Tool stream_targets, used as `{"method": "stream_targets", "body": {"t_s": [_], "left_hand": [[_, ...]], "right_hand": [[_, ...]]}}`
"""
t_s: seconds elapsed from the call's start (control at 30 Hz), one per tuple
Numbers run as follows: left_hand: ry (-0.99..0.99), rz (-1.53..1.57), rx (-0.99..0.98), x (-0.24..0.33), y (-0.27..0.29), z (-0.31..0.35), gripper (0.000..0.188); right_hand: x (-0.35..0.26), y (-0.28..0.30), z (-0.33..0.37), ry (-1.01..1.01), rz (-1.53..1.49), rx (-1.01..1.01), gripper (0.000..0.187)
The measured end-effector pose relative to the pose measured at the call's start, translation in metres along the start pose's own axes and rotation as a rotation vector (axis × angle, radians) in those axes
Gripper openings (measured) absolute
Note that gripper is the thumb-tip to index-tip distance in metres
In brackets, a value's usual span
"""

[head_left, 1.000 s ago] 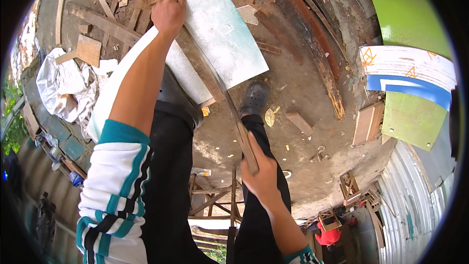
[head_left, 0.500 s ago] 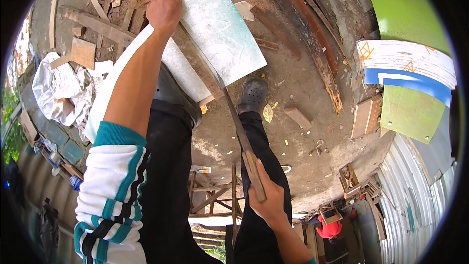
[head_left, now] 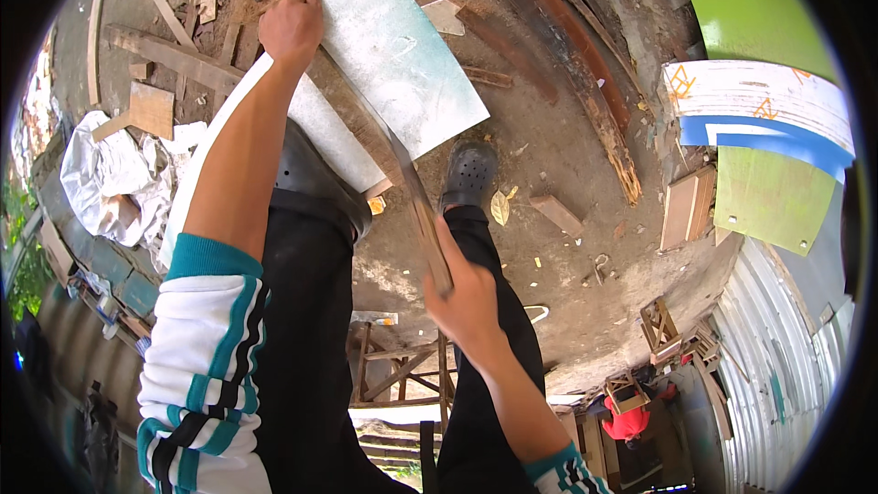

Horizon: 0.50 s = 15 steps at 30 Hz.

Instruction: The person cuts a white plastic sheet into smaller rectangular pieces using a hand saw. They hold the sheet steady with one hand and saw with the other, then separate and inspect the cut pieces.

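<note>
A pale, scuffed sheet (head_left: pixel 412 55) lies in front of me, with a brown wooden strip (head_left: pixel 352 110) running lengthwise across it. At the far end of the strip, my left hand (head_left: pixel 293 29) is closed on it, beside the sheet's edge. My right hand (head_left: pixel 466 302) is wrapped round the straight wooden handle of a handsaw (head_left: pixel 416 187). Its long dark blade lies along the strip's right edge. Teeth are too small to make out, and the blade's far end cannot be told from the strip's edge.
My dark clogs (head_left: pixel 469 174) stand beside the sheet. Wood offcuts (head_left: pixel 151 110) and a crumpled white sack (head_left: pixel 110 178) lie at left. Long weathered beams (head_left: pixel 585 82) lie at far right. A person in red (head_left: pixel 626 421) is at lower right, near a corrugated metal wall (head_left: pixel 777 357).
My right hand has pushed the handsaw forward and slightly left, bringing its handle nearer the sheet. My left hand keeps its grip on the strip. The whole view has shifted slightly.
</note>
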State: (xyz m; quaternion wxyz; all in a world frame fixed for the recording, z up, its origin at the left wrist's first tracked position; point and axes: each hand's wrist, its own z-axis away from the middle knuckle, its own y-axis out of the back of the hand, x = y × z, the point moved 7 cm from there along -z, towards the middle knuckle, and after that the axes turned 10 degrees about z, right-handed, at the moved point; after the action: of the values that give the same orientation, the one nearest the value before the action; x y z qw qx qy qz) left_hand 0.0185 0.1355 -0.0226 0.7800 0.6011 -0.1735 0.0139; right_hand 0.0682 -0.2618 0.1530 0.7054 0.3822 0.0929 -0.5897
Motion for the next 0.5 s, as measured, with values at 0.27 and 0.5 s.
{"method": "stream_targets", "body": {"t_s": [0.27, 0.5], "left_hand": [[-0.006, -0.006, -0.006, 0.004, 0.001, 0.0, 0.072], [0.013, -0.047, 0.018, -0.004, -0.002, -0.002, 0.072]], "right_hand": [[0.042, 0.009, 0.052, 0.039, -0.065, 0.097, 0.074], [0.02, -0.026, -0.042, -0.07, -0.024, -0.001, 0.072]]}}
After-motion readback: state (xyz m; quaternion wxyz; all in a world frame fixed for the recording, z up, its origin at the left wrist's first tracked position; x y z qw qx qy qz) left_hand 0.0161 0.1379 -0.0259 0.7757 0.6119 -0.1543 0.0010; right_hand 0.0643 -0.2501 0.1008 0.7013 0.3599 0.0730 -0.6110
